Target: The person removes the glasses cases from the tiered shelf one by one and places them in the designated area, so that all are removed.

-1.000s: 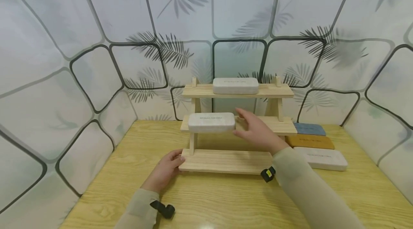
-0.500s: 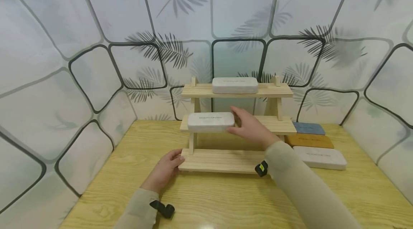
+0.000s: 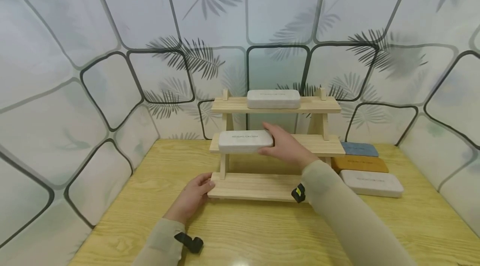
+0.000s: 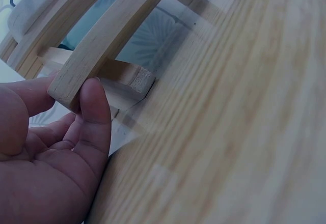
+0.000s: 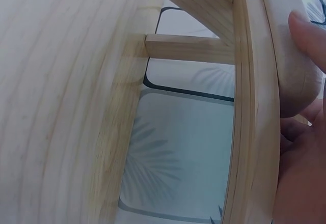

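Covered, cropped, unreadable

In the head view, the beige fabric right sleeve [image 3: 346, 216] covers the right end of the long pale wooden bottom shelf [image 3: 255, 186]. The lettering [image 3: 245, 136] on the white rounded oblong case [image 3: 240, 145] is too small to read. The left end of the flat blue case [image 3: 361, 149] is hidden behind the pale wooden middle shelf [image 3: 322, 145]. The wrist views' edges crop both the left hand [image 4: 56, 163] and the right hand [image 5: 305, 163].

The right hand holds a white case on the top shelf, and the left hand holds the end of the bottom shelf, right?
Not the top shelf: the head view shows the right hand holding a white case on the middle shelf. The left hand does hold the end of the bottom shelf.
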`<control>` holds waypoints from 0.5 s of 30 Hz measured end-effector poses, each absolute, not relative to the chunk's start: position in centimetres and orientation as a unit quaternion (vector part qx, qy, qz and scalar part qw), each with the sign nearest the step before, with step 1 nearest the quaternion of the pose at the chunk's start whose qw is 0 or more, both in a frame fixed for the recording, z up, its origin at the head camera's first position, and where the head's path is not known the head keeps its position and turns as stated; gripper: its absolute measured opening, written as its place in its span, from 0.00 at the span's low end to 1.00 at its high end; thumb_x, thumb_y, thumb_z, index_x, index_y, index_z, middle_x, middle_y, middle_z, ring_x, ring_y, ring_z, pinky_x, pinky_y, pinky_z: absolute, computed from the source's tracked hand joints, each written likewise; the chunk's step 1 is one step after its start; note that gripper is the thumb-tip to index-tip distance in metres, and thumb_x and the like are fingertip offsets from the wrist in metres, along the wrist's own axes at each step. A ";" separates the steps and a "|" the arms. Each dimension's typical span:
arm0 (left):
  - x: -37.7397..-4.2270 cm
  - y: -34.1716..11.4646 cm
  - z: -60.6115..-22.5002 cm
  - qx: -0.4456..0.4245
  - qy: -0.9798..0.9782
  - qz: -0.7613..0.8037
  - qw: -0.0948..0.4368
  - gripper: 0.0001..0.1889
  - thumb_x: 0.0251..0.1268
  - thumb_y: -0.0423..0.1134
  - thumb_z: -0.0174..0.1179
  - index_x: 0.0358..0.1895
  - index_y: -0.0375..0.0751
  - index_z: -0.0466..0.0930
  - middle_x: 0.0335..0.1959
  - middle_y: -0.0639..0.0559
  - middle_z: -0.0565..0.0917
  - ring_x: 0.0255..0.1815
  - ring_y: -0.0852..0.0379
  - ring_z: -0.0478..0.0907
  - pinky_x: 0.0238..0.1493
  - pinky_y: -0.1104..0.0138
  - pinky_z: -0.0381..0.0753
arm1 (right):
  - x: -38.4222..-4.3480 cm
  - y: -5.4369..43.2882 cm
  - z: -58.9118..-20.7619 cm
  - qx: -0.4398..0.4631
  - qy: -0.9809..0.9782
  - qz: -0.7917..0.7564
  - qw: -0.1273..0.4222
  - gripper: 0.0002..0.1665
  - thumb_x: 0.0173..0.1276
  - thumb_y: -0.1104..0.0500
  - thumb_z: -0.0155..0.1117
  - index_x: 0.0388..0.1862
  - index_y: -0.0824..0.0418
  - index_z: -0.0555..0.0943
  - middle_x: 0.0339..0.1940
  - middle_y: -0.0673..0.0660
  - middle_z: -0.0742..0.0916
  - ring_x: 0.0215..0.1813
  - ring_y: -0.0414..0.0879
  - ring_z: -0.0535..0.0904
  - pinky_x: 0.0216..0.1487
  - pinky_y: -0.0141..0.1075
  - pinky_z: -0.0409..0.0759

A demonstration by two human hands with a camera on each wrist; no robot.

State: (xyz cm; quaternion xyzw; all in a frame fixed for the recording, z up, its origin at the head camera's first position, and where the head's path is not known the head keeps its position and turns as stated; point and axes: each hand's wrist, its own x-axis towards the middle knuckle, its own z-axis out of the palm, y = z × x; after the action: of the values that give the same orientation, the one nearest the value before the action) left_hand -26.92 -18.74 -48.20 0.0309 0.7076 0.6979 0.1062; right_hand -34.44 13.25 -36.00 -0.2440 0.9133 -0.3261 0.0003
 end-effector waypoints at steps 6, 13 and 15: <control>-26.9 -18.7 -48.2 0.035 0.708 0.697 0.106 0.27 0.80 0.39 0.53 0.75 0.32 0.60 0.62 0.35 0.75 0.58 0.45 0.78 0.52 0.60 0.81 | -34.5 12.7 -35.9 -0.238 0.914 -0.327 0.000 0.59 0.63 0.41 0.75 0.83 0.56 0.54 0.79 0.59 0.64 0.78 0.57 0.58 0.75 0.54 0.57; -26.9 -18.7 -48.2 0.032 0.713 0.692 0.104 0.27 0.80 0.39 0.53 0.75 0.32 0.61 0.62 0.36 0.76 0.58 0.45 0.78 0.52 0.60 0.81 | -34.6 12.2 -36.1 -0.232 0.920 -0.315 -0.007 0.63 0.58 0.38 0.78 0.83 0.57 0.55 0.80 0.58 0.63 0.80 0.58 0.53 0.76 0.55 0.52; -26.9 -18.7 -48.2 0.031 0.714 0.691 0.102 0.27 0.80 0.39 0.54 0.75 0.32 0.62 0.62 0.36 0.76 0.58 0.45 0.78 0.52 0.60 0.81 | -34.6 12.0 -36.1 -0.231 0.922 -0.310 -0.012 0.64 0.57 0.37 0.78 0.83 0.57 0.55 0.80 0.59 0.63 0.80 0.58 0.54 0.76 0.55 0.53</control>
State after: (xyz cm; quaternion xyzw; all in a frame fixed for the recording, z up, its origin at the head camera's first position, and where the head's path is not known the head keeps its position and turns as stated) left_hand -26.87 -18.71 -48.23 0.0308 0.7145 0.6914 0.1023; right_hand -34.60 12.03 -36.14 -0.2307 0.9223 -0.3097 -0.0122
